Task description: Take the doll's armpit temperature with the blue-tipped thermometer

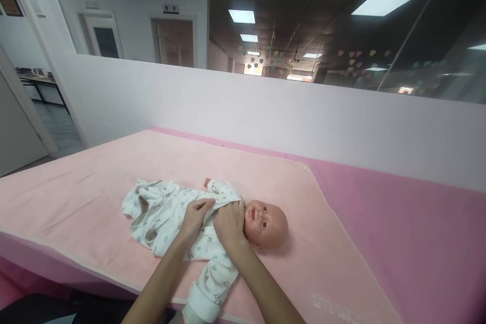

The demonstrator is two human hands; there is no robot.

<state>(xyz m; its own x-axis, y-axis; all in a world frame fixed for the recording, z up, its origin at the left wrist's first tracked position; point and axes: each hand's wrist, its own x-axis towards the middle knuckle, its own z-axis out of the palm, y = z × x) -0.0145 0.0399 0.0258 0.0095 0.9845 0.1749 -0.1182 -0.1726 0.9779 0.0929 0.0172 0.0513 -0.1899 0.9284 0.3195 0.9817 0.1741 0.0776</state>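
A baby doll (268, 225) lies on its back, its bald head to the right and its face toward me. It wears a white patterned baby outfit (167, 212), whose legs spread out to the left. My left hand (197, 212) pinches the edge of the outfit at the chest. Close beside it, my right hand (231, 220) is closed on the cloth just below the doll's chin; its fingertips are partly hidden. One sleeve (212, 283) stretches toward me, and a small doll hand (207, 182) shows from the far sleeve.
Under the doll is a light pink sheet (94, 182) over a darker pink surface (398, 212). A low white wall (228, 106) with glass above it stands behind. A doorway and a distant desk (38, 79) are at the far left.
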